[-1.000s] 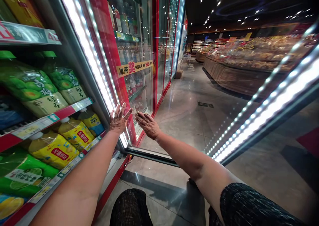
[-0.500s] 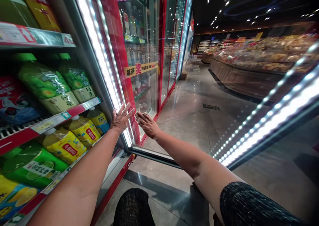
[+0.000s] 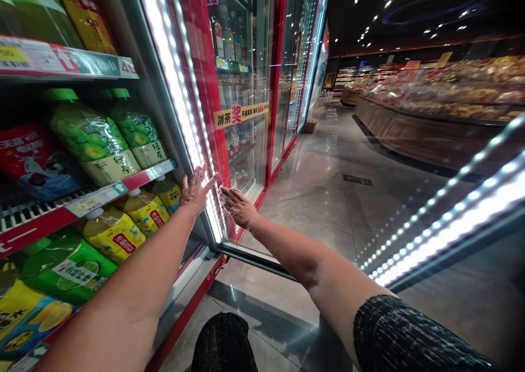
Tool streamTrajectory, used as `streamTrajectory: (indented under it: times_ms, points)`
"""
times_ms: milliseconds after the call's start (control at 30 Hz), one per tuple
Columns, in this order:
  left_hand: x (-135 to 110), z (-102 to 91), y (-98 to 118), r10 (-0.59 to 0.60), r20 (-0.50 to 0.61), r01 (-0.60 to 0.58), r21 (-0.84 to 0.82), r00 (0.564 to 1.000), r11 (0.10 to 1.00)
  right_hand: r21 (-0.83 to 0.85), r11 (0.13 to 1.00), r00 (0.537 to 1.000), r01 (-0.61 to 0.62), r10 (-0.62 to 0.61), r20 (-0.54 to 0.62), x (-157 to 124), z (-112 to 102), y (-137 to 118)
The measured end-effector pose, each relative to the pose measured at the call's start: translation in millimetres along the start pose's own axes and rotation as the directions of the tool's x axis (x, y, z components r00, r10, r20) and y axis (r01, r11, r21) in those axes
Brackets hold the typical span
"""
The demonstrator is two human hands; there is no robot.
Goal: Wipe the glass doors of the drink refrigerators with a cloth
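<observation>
**Both hands flat at the cooler's lit door post, nothing held**

Left hand: fingers spread wide, palm forward, resting against the lit door post of the open drinks cooler. Empty.

Right hand: palm down, fingers extended and loosely together, tips at the red frame just right of the light strip. Empty. The two hands sit just beside each other, not touching.

The open glass door swings out to the person's right, its edge lined with bright LEDs; its lower rail crosses the floor below the right forearm.

Cooler contents, left of the hands:
- Middle shelf: two large green-capped bottles with green fruit labels, lying tilted; a red-and-blue pack farther left.
- Next shelf down: yellow-labelled bottles with white caps, the nearest just beside the left wrist; a green lime-labelled bottle and a yellow-blue pack at lower left.
- Top shelf: only bottle bottoms visible, green and orange.

Neighbouring cooler, door closed, holds rows of smaller bottles; labels too small to read. A yellow banner crosses its glass.
</observation>
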State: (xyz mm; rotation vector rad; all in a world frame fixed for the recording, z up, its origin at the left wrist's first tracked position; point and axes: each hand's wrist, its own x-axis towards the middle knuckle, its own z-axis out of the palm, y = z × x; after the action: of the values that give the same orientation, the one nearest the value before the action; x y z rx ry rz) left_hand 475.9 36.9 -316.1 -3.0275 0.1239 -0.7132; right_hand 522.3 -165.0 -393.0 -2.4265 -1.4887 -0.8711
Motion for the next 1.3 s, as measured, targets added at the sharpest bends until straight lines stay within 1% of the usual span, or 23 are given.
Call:
streamTrajectory:
  times_ms: [67,133,267,333,400,467,533,600,667,733,800,833,900,967,1067,1133,1200,1300]
  points:
    - [0.5,0.0,-0.1,0.003,0.007,-0.002,-0.001,1.0,1.0,0.006,0.999,0.999,0.043,-0.043,-0.004,0.9,-2.2,2.6]
    - [0.7,-0.7,-0.3,0.007,0.01,-0.007,-0.003,1.0,1.0,0.008,0.998,0.998,0.062,-0.062,-0.025,5.8,-6.3,5.2]
    - [-0.3,-4.9,-0.5,0.001,0.019,-0.001,-0.015,1.0,1.0,-0.007,1.0,0.996,0.018,-0.019,-0.09,25.6,-9.2,6.0]
    - [-1.2,-7.7,-0.8,0.007,0.014,-0.007,-0.03,1.0,1.0,-0.003,1.0,0.995,0.026,-0.026,-0.095,34.7,-6.4,4.4]
    - [-1.7,-9.6,-0.9,0.003,-0.002,-0.003,-0.048,1.0,0.999,0.003,0.999,0.996,0.051,-0.051,-0.075,40.1,-2.7,2.6]
    - [-1.7,-10.5,-0.7,-0.013,-0.013,0.012,-0.061,1.0,0.998,0.007,0.996,0.995,0.094,-0.094,-0.029,42.3,-0.4,1.5]
    - [-1.2,-10.6,-0.1,-0.027,-0.015,0.026,-0.065,1.0,0.998,0.013,0.989,0.989,0.147,-0.147,0.032,43.4,-1.1,1.5]
    - [-0.8,-10.7,0.4,-0.031,-0.007,0.031,-0.059,0.999,0.998,0.014,0.984,0.982,0.175,-0.176,0.066,46.2,-5.1,2.4]
    - [-0.5,-10.7,0.3,-0.029,0.003,0.029,-0.057,1.0,0.998,0.008,0.987,0.987,0.158,-0.158,0.037,51.8,-11.0,3.4]
    - [-0.3,-10.5,-0.6,-0.025,0.002,0.025,-0.068,1.0,0.997,0.004,0.994,0.993,0.108,-0.108,-0.044,59.5,-16.4,3.6]
    - [-0.1,-9.7,-2.0,-0.026,-0.018,0.024,-0.091,0.999,0.996,0.012,0.998,0.992,0.056,-0.055,-0.117,67.0,-18.5,2.7]
    - [0.0,-9.1,-2.8,-0.031,-0.038,0.027,-0.104,0.999,0.994,0.019,0.999,0.99,0.038,-0.035,-0.135,70.0,-18.0,1.9]
    - [0.0,-7.6,-4.1,-0.038,-0.074,0.029,-0.125,0.997,0.992,0.039,0.999,0.992,0.037,-0.032,-0.125,73.8,-14.4,0.2]
    - [-0.1,-6.1,-4.5,-0.036,-0.08,0.025,-0.126,0.996,0.992,0.052,0.997,0.995,0.063,-0.058,-0.082,75.1,-9.9,-0.9]
    - [-0.9,-5.1,-3.2,-0.038,-0.029,0.034,-0.101,0.999,0.994,0.05,0.992,0.993,0.115,-0.114,-0.013,74.3,-9.1,-0.3]
    - [-1.7,-5.6,-1.5,-0.051,-0.012,0.049,-0.09,0.999,0.995,0.037,0.988,0.989,0.148,-0.149,0.01,73.2,-15.0,1.7]
    - [-2.2,-7.2,0.3,-0.054,-0.031,0.051,-0.084,0.998,0.995,0.017,0.988,0.988,0.154,-0.153,-0.017,72.6,-24.1,4.6]
    - [-0.7,-10.5,3.1,-0.044,-0.105,0.037,-0.069,0.993,0.997,0.003,0.995,0.987,0.097,-0.096,-0.13,74.2,-34.9,8.1]
